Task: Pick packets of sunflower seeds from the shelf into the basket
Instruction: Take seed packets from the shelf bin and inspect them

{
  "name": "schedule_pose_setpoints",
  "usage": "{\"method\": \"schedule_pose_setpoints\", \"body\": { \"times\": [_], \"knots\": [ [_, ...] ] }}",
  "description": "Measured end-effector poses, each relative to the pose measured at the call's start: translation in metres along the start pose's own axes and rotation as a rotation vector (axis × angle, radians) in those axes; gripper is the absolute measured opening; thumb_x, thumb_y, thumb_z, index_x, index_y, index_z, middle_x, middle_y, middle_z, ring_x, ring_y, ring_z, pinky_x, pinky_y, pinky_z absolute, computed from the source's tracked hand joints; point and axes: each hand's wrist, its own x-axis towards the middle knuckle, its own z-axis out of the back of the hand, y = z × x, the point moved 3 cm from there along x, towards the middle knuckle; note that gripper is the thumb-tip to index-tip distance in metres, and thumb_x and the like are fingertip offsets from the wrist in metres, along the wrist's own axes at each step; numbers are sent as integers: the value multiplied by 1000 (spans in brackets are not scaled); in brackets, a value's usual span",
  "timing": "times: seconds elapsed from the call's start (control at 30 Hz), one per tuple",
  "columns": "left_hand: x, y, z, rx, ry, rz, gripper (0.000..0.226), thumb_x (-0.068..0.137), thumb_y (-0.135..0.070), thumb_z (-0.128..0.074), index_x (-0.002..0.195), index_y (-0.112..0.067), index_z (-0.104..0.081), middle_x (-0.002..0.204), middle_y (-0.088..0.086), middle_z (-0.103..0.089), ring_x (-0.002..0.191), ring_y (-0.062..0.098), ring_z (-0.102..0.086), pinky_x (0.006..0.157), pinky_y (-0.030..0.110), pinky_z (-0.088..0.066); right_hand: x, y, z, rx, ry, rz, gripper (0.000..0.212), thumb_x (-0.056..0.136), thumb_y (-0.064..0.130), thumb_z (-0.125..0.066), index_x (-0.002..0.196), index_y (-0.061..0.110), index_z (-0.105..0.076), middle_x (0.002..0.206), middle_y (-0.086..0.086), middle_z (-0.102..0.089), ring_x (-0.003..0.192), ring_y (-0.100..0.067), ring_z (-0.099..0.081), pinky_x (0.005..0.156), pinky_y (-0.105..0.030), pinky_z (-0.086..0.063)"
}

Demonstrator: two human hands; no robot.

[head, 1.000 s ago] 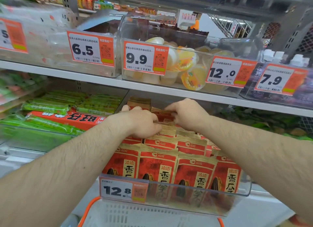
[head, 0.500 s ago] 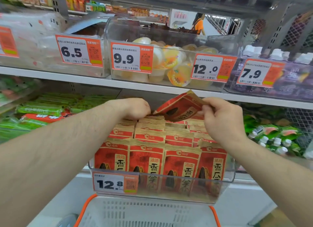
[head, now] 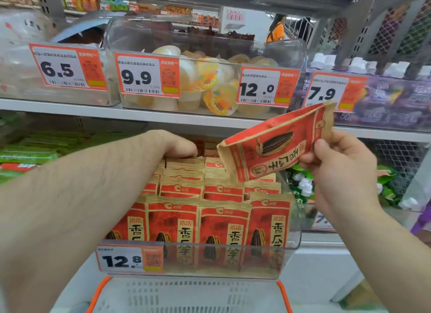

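The right hand (head: 338, 170) pinches one red sunflower seed packet (head: 275, 144) by its edge, tilted in the air above the clear bin (head: 291, 240) of matching packets. The left hand (head: 173, 144) reaches among the back rows, fingers hidden, so its grip cannot be told. The white basket (head: 186, 294) with orange rim sits below the bin.

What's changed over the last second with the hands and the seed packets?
The right hand pinched one sunflower seed packet from the back rows and lifted it up and to the right, clear of the clear bin. The left hand stayed on the rear packets; the basket remains below.
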Motion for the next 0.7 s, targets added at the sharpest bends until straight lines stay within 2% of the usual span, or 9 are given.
{"method": "schedule_pose_setpoints", "body": {
  "times": [0.1,0.23,0.33,0.4,0.47,0.53,0.6,0.7],
  "knots": [
    [3,-3,-2,46,-9,-33,28,100,-28,-43,92,-22,-70,97,-3,-68,86,11,-63,84,35,-44,-4,-2,-2,-13,68,-21,32,100,-6,-43,80,12,-60,55,-1,-52,46,-9,-46,53,-23,-43],
    [-3,-5,0,93,-112,-63,30,99,-26,-44,77,-22,-65,88,-1,-64,78,13,-59,76,32,-42,-12,-3,-7,-88,160,4,33,99,-8,-43,79,12,-60,47,2,-47,42,-8,-41,46,-20,-38],
    [-7,2,1,116,-205,-77,31,98,-29,-43,75,-22,-62,95,2,-63,83,19,-58,81,33,-43,-22,-1,-15,-141,236,13,34,98,-9,-44,79,13,-61,47,7,-48,42,-5,-41,46,-19,-37],
    [-15,5,-1,141,-230,-95,31,100,-29,-41,87,-18,-67,113,6,-65,98,25,-59,88,35,-46,-30,1,-21,-174,303,23,34,97,-11,-44,78,12,-60,44,13,-49,41,0,-43,44,-15,-36],
    [-26,4,-3,170,-249,-142,33,103,-28,-38,106,-15,-68,126,4,-62,115,26,-57,101,38,-44,-39,2,-28,-229,368,63,35,96,-12,-45,76,14,-60,44,16,-52,42,2,-46,45,-12,-36],
    [-45,0,-7,145,-306,-183,34,103,-34,-39,113,-20,-68,131,0,-61,122,24,-54,108,43,-37,-49,1,-33,-258,410,110,36,95,-9,-49,76,17,-63,52,16,-56,49,1,-49,52,-18,-40],
    [-68,-1,-10,116,-453,-214,31,99,-38,-46,120,-31,-67,130,-6,-63,123,22,-53,110,45,-35,-61,-1,-38,-324,439,196,27,92,1,-53,77,20,-66,62,14,-61,60,-8,-53,60,-29,-43],
    [-112,6,-21,-104,-775,-328,23,93,-28,-56,110,-32,-70,107,-9,-68,105,15,-60,102,38,-44,-79,-5,-45,-400,492,251,18,84,18,-52,76,30,-64,70,16,-64,73,-11,-61,71,-34,-50]
  ]
}}
